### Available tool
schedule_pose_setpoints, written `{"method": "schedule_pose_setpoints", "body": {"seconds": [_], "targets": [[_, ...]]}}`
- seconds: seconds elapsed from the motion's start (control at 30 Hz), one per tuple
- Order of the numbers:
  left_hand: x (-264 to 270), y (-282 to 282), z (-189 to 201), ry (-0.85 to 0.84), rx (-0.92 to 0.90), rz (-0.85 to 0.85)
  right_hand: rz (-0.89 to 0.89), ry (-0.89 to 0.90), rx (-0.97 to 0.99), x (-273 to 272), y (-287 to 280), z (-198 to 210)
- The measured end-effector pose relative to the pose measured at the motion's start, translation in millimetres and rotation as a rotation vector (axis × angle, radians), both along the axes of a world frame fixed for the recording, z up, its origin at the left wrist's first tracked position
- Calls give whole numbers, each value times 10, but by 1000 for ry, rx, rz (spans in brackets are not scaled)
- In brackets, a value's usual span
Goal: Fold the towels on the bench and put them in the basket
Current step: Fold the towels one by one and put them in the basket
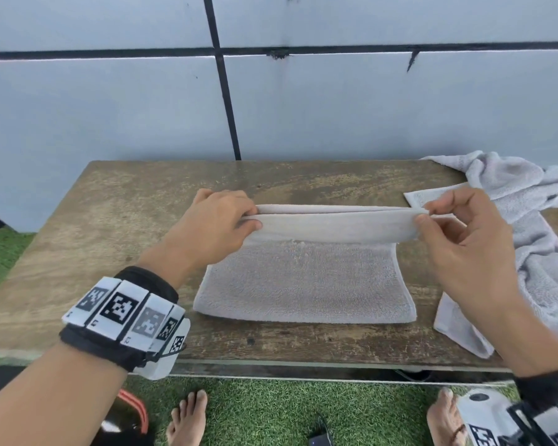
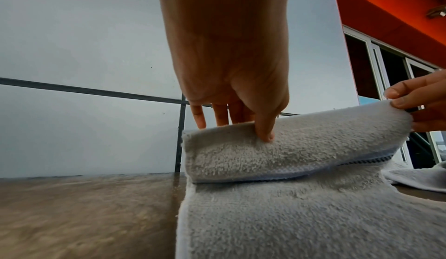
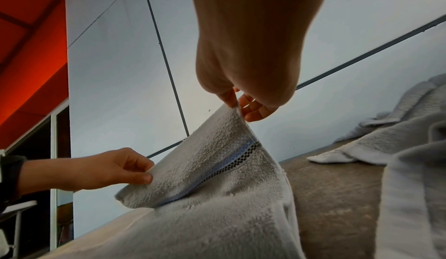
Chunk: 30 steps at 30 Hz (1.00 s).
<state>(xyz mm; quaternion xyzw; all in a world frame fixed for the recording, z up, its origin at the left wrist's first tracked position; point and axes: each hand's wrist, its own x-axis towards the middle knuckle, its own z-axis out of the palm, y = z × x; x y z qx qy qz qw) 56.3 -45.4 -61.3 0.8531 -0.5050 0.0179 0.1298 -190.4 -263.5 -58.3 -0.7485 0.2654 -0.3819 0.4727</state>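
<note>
From my head cam, my left hand [image 1: 221,217] and right hand [image 1: 461,226] each pinch a far corner of the grey towel [image 1: 303,284], lifted above the wooden bench [image 1: 94,220]. Only the wrist cams catch its blue checkered stripe [image 3: 231,160]. Crumpled towels [image 1: 529,201] sit right; grey wall [image 1: 110,107] behind, fake grass [image 1: 271,410] below.

Across the upper frame we see a pale panelled wall [image 1: 335,107] split by dark seams [image 1: 221,78]. Along the bottom lies green artificial grass [image 1: 271,410], and a small dark device [image 1: 319,441] rests on it at bottom centre.
</note>
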Motion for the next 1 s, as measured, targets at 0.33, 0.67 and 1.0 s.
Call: {"method": "schedule_pose_setpoints", "body": {"seconds": [0.33,0.67,1.0], "targets": [[-72,118,126,57,50,148,-52,77,-13,-146,-47,-93],[-80,226,146,115,17,128,-61,114,-25,-191,-65,-101],[-94,301,204,217,-3,152,-54,121,-13,-183,-87,-133]]}}
